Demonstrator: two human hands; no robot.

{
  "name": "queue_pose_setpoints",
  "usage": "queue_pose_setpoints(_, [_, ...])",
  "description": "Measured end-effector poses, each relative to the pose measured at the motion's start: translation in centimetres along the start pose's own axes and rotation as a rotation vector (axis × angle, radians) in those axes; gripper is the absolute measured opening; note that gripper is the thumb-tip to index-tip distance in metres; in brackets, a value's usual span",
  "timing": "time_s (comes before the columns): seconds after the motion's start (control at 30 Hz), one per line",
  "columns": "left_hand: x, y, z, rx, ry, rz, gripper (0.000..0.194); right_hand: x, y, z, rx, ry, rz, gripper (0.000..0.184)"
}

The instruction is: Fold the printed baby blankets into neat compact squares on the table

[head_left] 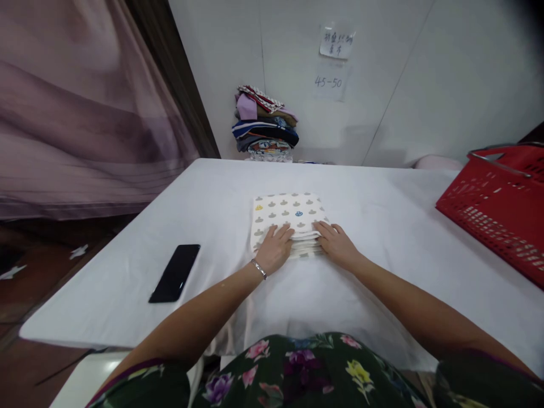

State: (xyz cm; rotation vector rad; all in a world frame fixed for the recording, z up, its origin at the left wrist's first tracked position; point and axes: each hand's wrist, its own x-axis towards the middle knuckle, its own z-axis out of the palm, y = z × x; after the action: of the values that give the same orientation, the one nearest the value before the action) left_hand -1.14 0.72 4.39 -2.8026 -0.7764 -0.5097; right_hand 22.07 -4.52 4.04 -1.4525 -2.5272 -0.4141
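Observation:
A folded white cloth [289, 211] with small grey motifs, plus a yellow and a blue one, lies in the middle of the table. Several layers show along its near edge, stacked between my hands. My left hand [275, 249], with a bracelet at the wrist, holds the near edge left of centre, fingers on top. At the near right corner, my right hand [338, 246] grips the same edge with its fingers over the upper layer. Both thumbs are largely hidden, as is the cloth's underside.
A white-covered table [374, 294] carries a black phone [175, 273] on the left and a red basket [501, 209] at the right. Behind the far edge rises a pile of folded fabrics [267, 124] against the wall. A pink curtain [85, 113] hangs to the left.

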Motion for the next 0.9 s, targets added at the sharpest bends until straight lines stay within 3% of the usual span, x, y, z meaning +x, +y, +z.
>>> queue_pose_setpoints(0.2, [-0.6,-0.3,-1.2,-0.029,0.055,0.034,0.022,-1.0,0.5,-0.1,0.066,0.081,-0.065,0.019])
queue_pose_setpoints(0.3, [-1.1,-0.2,-1.2,-0.081,0.022,0.058,0.021,-1.4,0.5,0.2,0.114,0.082,-0.085,0.018])
queue_pose_setpoints(0.63, [-1.7,-0.5,-0.8,-0.155,-0.033,0.062,0.019,-2.2,0.3,0.3,0.228,0.046,-0.048,0.022])
queue_pose_setpoints(0.9, [-2.0,-0.3,-1.1,-0.180,-0.031,0.033,0.024,-3.7,0.2,0.4,0.159,0.063,0.030,0.024])
